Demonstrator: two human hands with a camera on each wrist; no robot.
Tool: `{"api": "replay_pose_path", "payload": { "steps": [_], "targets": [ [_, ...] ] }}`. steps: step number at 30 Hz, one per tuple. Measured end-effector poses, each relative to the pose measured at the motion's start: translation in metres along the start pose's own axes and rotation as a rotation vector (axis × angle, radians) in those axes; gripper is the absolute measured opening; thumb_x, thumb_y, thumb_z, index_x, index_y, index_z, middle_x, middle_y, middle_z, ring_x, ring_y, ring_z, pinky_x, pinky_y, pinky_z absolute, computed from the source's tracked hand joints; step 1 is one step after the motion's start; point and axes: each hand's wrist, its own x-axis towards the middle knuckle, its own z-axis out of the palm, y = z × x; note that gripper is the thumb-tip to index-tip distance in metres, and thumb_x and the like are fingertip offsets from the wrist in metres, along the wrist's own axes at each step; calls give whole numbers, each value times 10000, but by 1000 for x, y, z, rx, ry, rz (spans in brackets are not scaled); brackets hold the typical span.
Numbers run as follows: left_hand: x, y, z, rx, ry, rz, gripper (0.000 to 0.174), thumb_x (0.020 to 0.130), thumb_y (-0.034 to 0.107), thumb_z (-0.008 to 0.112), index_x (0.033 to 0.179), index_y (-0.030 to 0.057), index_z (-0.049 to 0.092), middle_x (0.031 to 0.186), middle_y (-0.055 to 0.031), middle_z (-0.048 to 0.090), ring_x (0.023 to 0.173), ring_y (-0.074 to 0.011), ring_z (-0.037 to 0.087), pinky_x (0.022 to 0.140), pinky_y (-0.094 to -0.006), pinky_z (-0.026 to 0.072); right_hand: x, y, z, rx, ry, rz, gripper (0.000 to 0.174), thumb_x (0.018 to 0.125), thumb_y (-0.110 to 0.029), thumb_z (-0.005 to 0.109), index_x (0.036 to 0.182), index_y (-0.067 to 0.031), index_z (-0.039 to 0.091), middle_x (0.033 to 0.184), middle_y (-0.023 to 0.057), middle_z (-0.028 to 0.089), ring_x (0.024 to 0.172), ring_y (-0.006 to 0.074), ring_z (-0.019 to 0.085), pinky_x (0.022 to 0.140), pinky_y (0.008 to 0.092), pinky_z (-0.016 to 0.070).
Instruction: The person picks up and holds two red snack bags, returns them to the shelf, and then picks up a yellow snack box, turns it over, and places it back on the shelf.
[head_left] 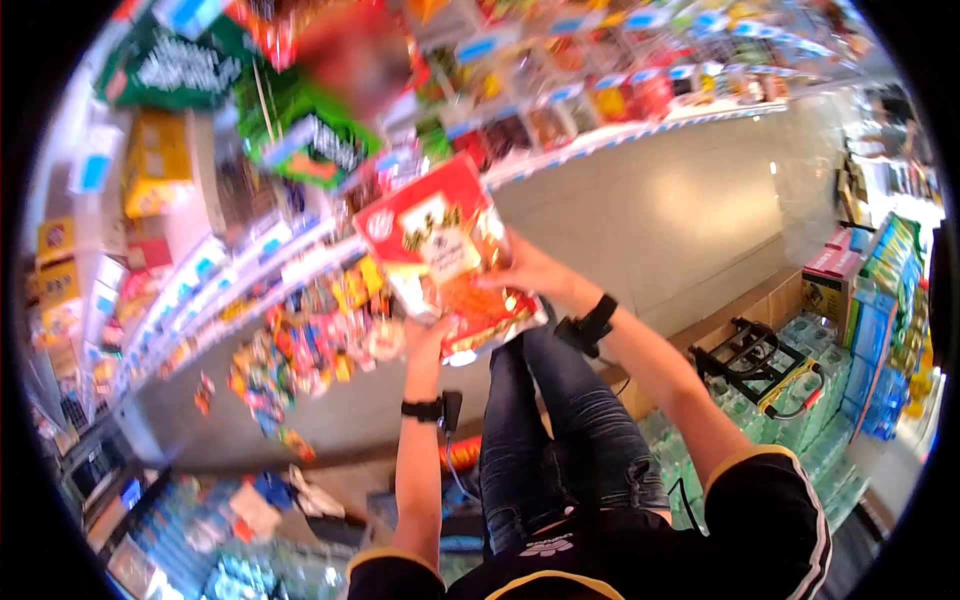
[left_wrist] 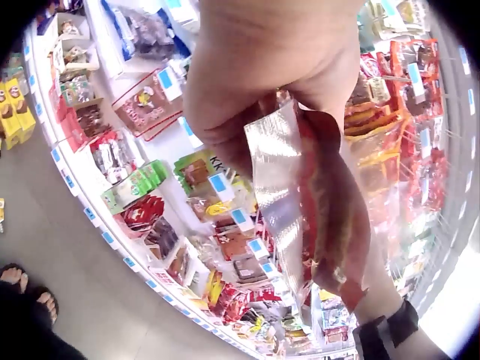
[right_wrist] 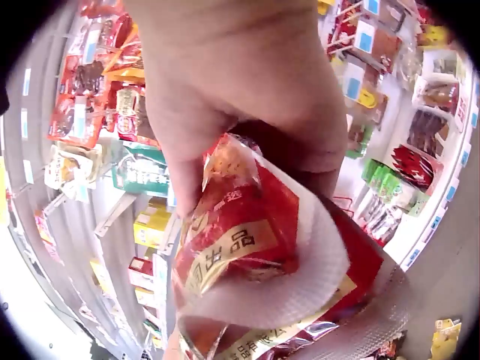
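Note:
A large red and white food packet (head_left: 447,258) is held up between both hands in the head view, its printed front facing the camera. The left hand (head_left: 427,338) pinches its lower left edge. At the packet's right edge, the right hand (head_left: 535,275) grips it, fingers lying over the front. The left wrist view shows the packet (left_wrist: 330,202) edge-on below the left hand (left_wrist: 274,60), with a silvery side. In the right wrist view, the thumb and fingers of the right hand (right_wrist: 240,82) pinch a corner of the packet (right_wrist: 255,255), which bends there.
Shelves (head_left: 560,150) of bagged snacks with blue price tags run across the top and left. Small colourful packets (head_left: 300,345) hang or lie below the packet's left. A black folding trolley (head_left: 745,355) rests on bottled water at the right. Blue-wrapped goods (head_left: 180,525) stand at lower left.

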Motion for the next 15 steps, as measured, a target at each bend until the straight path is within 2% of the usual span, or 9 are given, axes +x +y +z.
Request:
{"api": "replay_pose_path", "payload": {
  "steps": [1,2,3,4,6,9,12,14,15],
  "targets": [
    [-13,13,6,25,-22,28,522,701,-86,648,1184,-24,462,1098,-85,569,945,-174,580,820,-306,491,-10,-21,2,-169,28,-106,935,659,-190,808,1344,38,214,1291,142,410,1196,201,385,1021,340,318],
    [-24,24,14,52,-43,60,531,701,-89,644,1194,-19,460,1130,-76,556,989,-171,561,862,-306,471,-28,-47,5,102,-12,-117,941,649,-206,814,1344,30,225,1290,138,412,1196,202,380,1021,341,315],
    [-31,32,16,68,-81,62,528,707,-87,642,1198,-13,460,1140,-68,552,1008,-170,551,882,-304,455,-33,-47,6,73,19,-103,941,642,-216,819,1344,20,238,1281,128,422,1192,203,388,1021,335,315],
    [-35,39,18,90,-115,59,525,713,-84,640,1201,-7,460,1150,-59,549,1027,-169,541,903,-301,439,-58,-85,19,314,29,-116,910,652,-247,810,1327,21,263,1248,139,449,1155,202,423,990,334,341],
    [-44,54,27,97,-198,65,516,722,-79,635,1202,-7,461,1140,-57,556,1024,-175,542,898,-305,435,-78,-105,14,-2,92,-216,892,665,-310,797,1305,35,279,1184,168,488,1104,208,463,938,341,377],
    [-53,62,44,123,-261,-6,468,756,-48,614,1198,-10,465,1123,-76,568,987,-185,563,866,-308,449,-96,-104,12,-24,238,-367,888,665,-374,784,1276,44,294,1127,196,511,1048,228,500,894,348,402],
    [-64,60,81,65,-322,-55,421,785,-27,598,1185,-20,468,1092,-100,588,950,-193,586,846,-315,464,-135,-131,-17,-128,211,-234,883,661,-407,779,1253,48,308,1124,211,516,1037,248,519,886,344,410],
    [-78,58,120,-4,-369,-87,416,788,-25,602,1181,-22,468,1084,-105,594,944,-194,591,843,-318,469,-157,-128,-37,-259,307,-232,878,666,-423,762,1253,25,288,1101,245,545,1006,325,563,858,376,437],
    [-72,44,131,37,-448,-22,418,792,-17,613,1184,-11,469,1089,-103,592,953,-196,587,842,-320,475,-167,-126,-50,-331,328,-196,879,667,-426,757,1258,16,279,1089,253,553,999,348,568,850,387,443]
  ]
}}
